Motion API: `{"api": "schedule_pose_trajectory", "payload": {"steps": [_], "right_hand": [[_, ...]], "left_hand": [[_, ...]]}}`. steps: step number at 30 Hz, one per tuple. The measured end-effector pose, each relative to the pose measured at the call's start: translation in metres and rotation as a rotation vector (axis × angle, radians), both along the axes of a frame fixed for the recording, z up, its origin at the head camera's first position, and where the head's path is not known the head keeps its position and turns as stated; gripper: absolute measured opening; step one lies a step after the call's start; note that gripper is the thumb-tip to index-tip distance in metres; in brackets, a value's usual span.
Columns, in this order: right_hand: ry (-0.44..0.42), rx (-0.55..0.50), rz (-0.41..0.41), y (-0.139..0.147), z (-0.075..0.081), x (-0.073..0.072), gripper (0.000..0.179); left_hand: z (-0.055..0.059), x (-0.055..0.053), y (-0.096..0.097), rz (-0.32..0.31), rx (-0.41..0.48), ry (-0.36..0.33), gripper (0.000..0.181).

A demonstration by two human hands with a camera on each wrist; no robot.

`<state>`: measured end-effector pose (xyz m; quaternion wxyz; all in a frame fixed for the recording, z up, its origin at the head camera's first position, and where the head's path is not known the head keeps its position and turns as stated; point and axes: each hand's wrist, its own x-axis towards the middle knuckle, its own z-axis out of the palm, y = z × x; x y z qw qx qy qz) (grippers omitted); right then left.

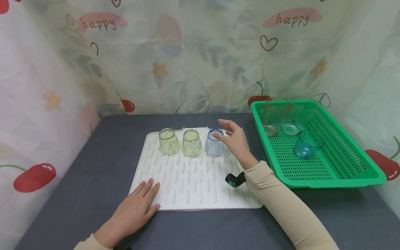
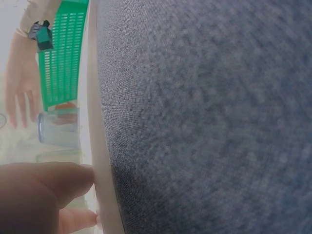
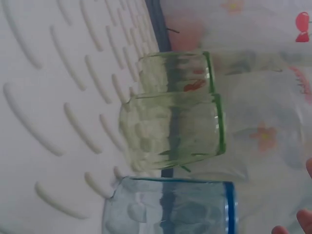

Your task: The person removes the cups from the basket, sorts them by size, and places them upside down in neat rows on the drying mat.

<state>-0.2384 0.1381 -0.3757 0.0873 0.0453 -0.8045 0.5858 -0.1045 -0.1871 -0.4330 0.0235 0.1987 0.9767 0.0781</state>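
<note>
A blue-tinted glass (image 1: pixel 214 144) stands on a white ridged drying mat (image 1: pixel 193 194), narrower end up. My right hand (image 1: pixel 232 140) is beside and over its top, thumb and fingers spread apart. In the right wrist view, fingertips (image 3: pixel 304 222) show at the right edge, apart from the blue glass (image 3: pixel 170 207). Two pale green glasses (image 1: pixel 169 142) (image 1: pixel 191 144) stand in a row to its left. My left hand (image 1: pixel 132 211) rests with straight fingers on the mat's front left corner; its thumb (image 2: pixel 73 180) lies at the mat's edge in the left wrist view.
A green plastic basket (image 1: pixel 331 183) sits on the right of the dark tabletop (image 1: pixel 115 152). Inside are a red-rimmed tall glass (image 1: pixel 275 116), a clear mug (image 1: pixel 298 118) and a small blue glass (image 1: pixel 307 146). Printed curtains (image 1: pixel 193 69) enclose the back and sides.
</note>
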Motion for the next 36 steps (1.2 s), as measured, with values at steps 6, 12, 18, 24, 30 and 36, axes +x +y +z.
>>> {"api": "schedule_pose_trajectory", "payload": {"steps": [6, 12, 18, 24, 30, 36], "right_hand": [[0.07, -0.057, 0.045, 0.005, 0.023, 0.019, 0.05], [0.136, -0.1, 0.067, 0.016, 0.042, 0.038, 0.049], [0.196, -0.1, 0.068, 0.03, 0.061, 0.058, 0.047], [0.27, -0.104, 0.033, 0.049, 0.079, 0.073, 0.044], [0.305, -0.122, -0.037, 0.073, 0.091, 0.079, 0.043], [0.305, -0.087, -0.095, 0.102, 0.098, 0.076, 0.043]], "left_hand": [[0.0, 0.0, 0.001, 0.009, 0.0, -0.014, 0.062], [0.0, -0.001, 0.002, 0.008, 0.002, -0.029, 0.062], [0.003, 0.0, 0.002, 0.008, 0.006, -0.039, 0.062], [0.004, 0.0, 0.002, 0.02, 0.003, -0.058, 0.063], [0.004, 0.0, 0.001, 0.02, 0.003, -0.055, 0.063], [0.001, 0.0, -0.001, -0.007, 0.0, -0.008, 0.062]]}}
